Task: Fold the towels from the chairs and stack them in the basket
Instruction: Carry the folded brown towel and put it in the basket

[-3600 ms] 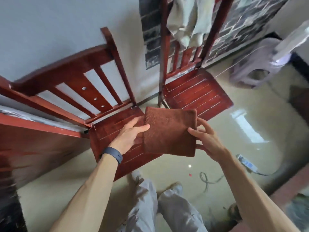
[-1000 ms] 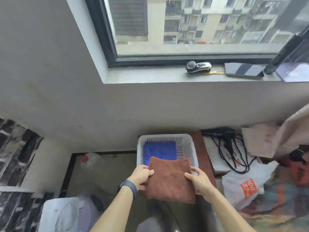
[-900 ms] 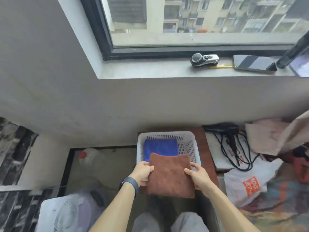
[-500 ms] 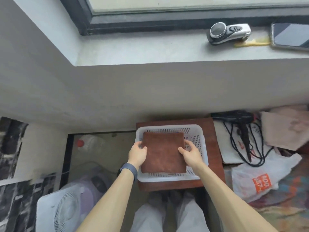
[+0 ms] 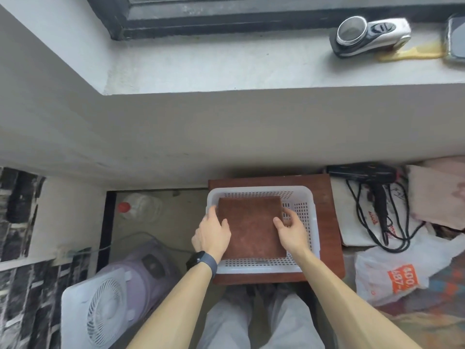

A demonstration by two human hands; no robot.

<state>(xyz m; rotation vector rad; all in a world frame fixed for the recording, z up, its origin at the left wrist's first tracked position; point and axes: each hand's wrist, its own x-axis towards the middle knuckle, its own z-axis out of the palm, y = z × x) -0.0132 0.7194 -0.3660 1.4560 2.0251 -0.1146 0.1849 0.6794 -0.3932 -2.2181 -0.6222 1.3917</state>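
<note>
A folded brown towel (image 5: 251,227) lies flat inside the white perforated basket (image 5: 261,190), covering most of its floor. My left hand (image 5: 211,233) grips the towel's left edge, thumb on top and fingers down beside the basket's left wall. My right hand (image 5: 292,233) grips the right edge, thumb on the cloth and fingers curled under it. The blue towel seen earlier in the basket is hidden under the brown one. No chairs are in view.
The basket stands on a small dark wooden table (image 5: 329,222) against the wall, below a window sill holding an electric shaver (image 5: 370,36). Right: a black hair dryer (image 5: 364,175) with cord, a plastic bag (image 5: 397,273). Left: a white fan (image 5: 100,308), a red-capped bottle (image 5: 136,207).
I turned from the chairs to the basket carrying the brown towel in both hands. It has gone down into the basket, onto the blue towel.
</note>
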